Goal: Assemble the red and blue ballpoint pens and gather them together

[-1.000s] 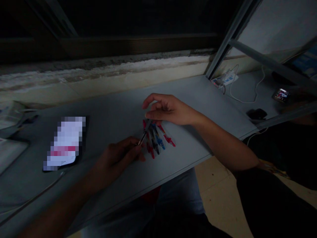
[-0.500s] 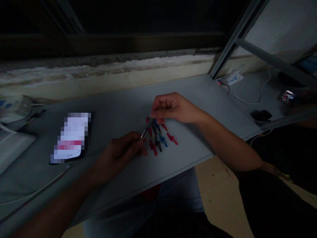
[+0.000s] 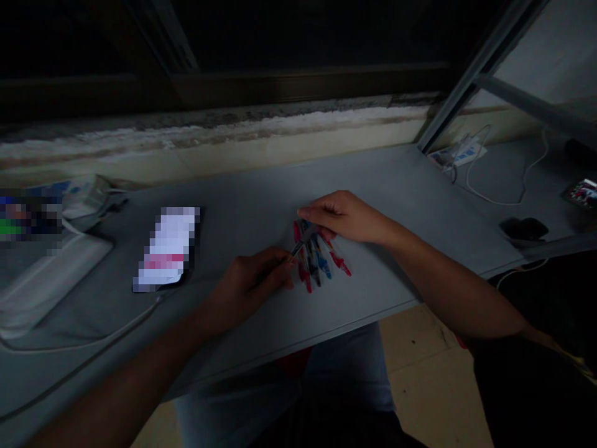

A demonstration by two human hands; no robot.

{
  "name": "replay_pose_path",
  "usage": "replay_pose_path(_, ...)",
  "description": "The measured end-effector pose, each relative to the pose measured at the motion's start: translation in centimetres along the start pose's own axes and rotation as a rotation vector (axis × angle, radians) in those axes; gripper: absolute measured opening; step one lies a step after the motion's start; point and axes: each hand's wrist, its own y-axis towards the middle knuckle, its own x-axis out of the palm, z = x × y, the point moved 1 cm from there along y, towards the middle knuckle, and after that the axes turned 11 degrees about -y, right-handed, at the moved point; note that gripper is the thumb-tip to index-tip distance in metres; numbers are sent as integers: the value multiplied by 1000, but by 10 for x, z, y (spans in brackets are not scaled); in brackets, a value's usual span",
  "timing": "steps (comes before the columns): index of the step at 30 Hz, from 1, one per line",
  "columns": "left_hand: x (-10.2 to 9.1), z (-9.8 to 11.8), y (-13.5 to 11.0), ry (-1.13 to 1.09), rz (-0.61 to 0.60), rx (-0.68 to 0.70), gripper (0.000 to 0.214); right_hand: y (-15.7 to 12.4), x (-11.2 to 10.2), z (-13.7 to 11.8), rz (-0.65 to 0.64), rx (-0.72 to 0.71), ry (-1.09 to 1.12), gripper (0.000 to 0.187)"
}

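Left hand (image 3: pixel 249 280) pinched on a slim silver-tipped pen (image 3: pixel 301 242), tip just over the fan of red and blue pens (image 3: pixel 318 264) on the grey desk (image 3: pixel 373 174). Right hand (image 3: pixel 342 218) half-curled, fingers lying over the fan's top end; can't tell if gripping any pen.

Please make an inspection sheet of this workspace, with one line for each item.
Surface: grey desk, dimly lit.
Job's things: bunch of pens, red, blue and dark, lying fanned on the desk; one pen is held above them.
Clutter: phone with blurred screen; white pad at far left.
Hands: left hand holds the pen; right hand lies over the bunch.
Cables: white cable from a power strip; another cable at left.
Surroundings: window frame behind; floor below.
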Motion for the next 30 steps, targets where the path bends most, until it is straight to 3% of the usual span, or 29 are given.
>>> replay_pose_path(4,-2,2,2,-2,51,6,41,3,-1,1,-77,-89,192,46)
replay_pose_path(6,-2,3,1,24,60,15,41,3,-2,1,-63,-75,157,45)
replay_pose_path(10,1,-2,-3,172,175,64,41,2,1,-2,0,-13,9,65)
replay_pose_path(17,6,-11,-11,393,318,262,34,0,3,-8,-6,75,14,75)
replay_pose_path(19,7,-7,-13,344,277,331,34,-1,3,-11,23,96,50,73)
replay_pose_path(21,8,-2,-13,296,144,439,35,-2,3,-14,67,114,75,69)
replay_pose_path(24,12,2,-12,294,-28,593,20,-3,7,-15,54,106,71,68)
replay_pose_path(30,15,-4,-13,265,-88,597,12,-2,19,-12,-28,57,-1,63)
